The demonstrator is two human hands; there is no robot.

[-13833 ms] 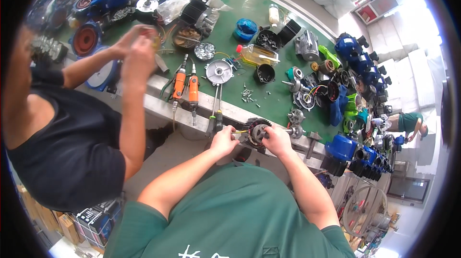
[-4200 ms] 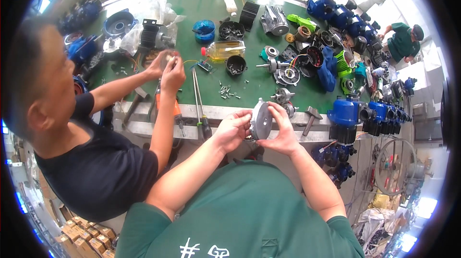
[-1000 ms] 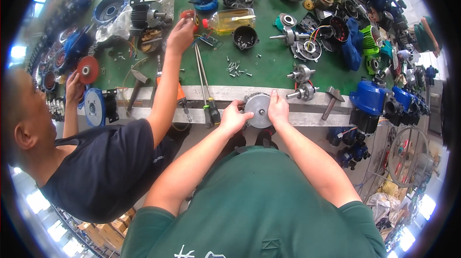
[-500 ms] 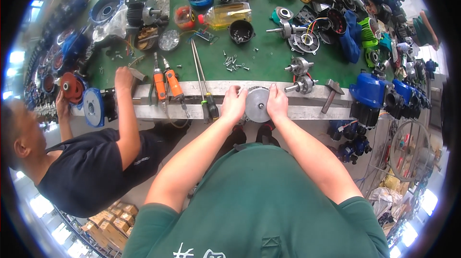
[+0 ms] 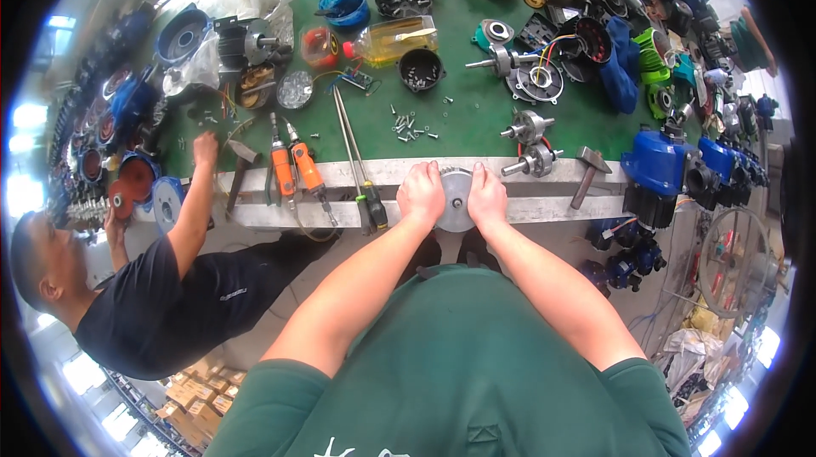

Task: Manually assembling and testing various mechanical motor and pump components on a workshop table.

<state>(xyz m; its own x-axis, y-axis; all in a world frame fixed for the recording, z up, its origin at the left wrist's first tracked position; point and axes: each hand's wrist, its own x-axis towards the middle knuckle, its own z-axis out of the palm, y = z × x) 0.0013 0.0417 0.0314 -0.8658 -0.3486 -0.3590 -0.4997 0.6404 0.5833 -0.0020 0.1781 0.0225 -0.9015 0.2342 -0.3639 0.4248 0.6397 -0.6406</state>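
A round grey metal motor end cover (image 5: 455, 200) rests on the pale front rail of the green workbench (image 5: 476, 130). My left hand (image 5: 421, 192) presses its left side and my right hand (image 5: 486, 194) presses its right side, fingers curled over the rim. A small hole shows at the cover's centre. Whatever lies under the cover is hidden.
A person in a black shirt (image 5: 183, 300) sits at the left, one hand (image 5: 204, 149) on the bench. Two orange power screwdrivers (image 5: 296, 170), a long screwdriver (image 5: 361, 168), loose screws (image 5: 408, 123), a hammer (image 5: 586, 172), rotor shafts (image 5: 527, 144), an oil bottle (image 5: 391, 39) and blue motor housings (image 5: 667, 170) lie around.
The person at the left has pulled their arm back leftward along the bench. My hands stay on the cover at the rail, now pressing it flatter.
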